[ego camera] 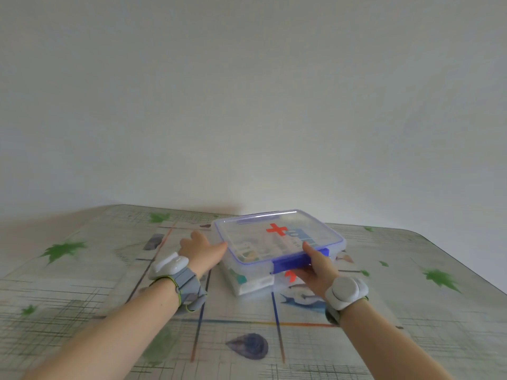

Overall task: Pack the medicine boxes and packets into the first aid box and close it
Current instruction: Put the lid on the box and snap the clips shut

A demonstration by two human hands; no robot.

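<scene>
The clear plastic first aid box (255, 283) stands on the table with medicine boxes and packets showing through its wall. Its clear lid (274, 237), with a red cross and blue trim, lies tilted on top, front edge slightly raised. My right hand (315, 267) grips the blue front latch (293, 261), thumb on top of the lid and fingers underneath. My left hand (201, 249) touches the lid's left edge with its thumb against the rim; its other fingers are hidden behind the hand.
The table (109, 297) has a patterned cover with green leaves and lines. A plain white wall rises right behind it. The table's rounded far corners lie at the left and right. Both wrists carry grey bands.
</scene>
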